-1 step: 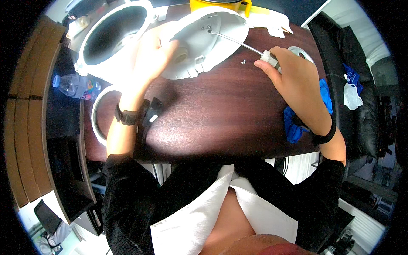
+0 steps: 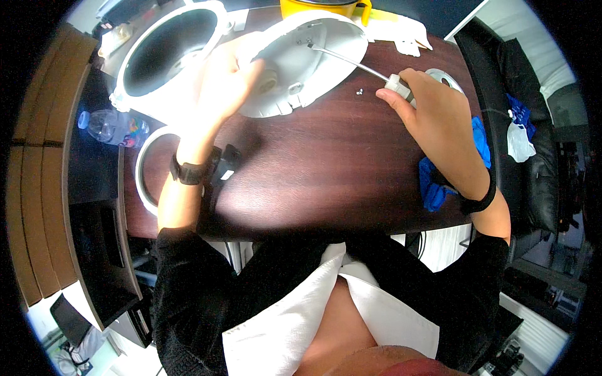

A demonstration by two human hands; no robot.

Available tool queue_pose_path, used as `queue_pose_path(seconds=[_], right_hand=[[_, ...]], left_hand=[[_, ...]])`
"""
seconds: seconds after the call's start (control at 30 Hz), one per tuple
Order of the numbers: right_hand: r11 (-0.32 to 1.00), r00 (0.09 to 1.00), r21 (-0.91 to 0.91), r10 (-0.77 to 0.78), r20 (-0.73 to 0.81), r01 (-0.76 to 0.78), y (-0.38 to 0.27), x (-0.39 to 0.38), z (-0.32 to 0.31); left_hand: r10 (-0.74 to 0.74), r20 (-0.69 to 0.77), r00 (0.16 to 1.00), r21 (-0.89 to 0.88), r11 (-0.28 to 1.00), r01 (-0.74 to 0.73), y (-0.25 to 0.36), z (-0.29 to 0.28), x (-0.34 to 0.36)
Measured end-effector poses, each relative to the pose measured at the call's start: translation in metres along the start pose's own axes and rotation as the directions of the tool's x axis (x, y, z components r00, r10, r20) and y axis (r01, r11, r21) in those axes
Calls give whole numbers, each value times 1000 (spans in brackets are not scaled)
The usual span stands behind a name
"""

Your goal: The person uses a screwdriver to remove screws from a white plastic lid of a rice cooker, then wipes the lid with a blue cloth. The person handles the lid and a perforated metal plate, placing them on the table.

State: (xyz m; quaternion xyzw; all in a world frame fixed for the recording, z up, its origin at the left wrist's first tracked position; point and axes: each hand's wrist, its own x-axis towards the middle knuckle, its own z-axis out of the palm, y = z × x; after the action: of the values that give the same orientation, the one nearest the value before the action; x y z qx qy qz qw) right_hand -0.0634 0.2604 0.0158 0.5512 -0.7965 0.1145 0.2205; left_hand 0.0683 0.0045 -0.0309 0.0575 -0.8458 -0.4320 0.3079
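A person seen from above holds both arms forward and apart. The left forearm runs nearly straight up the view; the left hand is raised ahead of it, its thumb pointing up and to the right, its other fingers washed out by bright light. The right forearm slants inward, and the right hand turns its back upward, closed in a grip, fingers curled under and thumb stretched toward the left. The two hands stay well apart.
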Motion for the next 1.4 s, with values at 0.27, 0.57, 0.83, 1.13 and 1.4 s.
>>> queue_pose_path(seconds=[0.27, 0.57, 0.83, 1.13, 1.4], right_hand=[[999, 999, 0, 35, 7, -35, 0, 3, 1], [998, 999, -61, -2, -50, -2, -3, 6, -3], [996, 985, 32, 76, 158, -82, 9, 12, 4], [291, 658, 602, 156, 737, -743, 7, 6, 34], [-11, 634, 637, 77, 769, -771, -11, -10, 48]], left_hand=[[-1, 18, 1000, -31, 1000, 1, -1, -1, 1], [8, 18, 1000, 1, 1000, -8, 1, 0, -1], [-4, 7, 1000, 32, 999, 4, 0, 2, -2], [-34, -6, 999, 55, 998, 34, 3, -1, 0], [-13, -39, 999, 44, 999, 15, -1, 2, -1]])
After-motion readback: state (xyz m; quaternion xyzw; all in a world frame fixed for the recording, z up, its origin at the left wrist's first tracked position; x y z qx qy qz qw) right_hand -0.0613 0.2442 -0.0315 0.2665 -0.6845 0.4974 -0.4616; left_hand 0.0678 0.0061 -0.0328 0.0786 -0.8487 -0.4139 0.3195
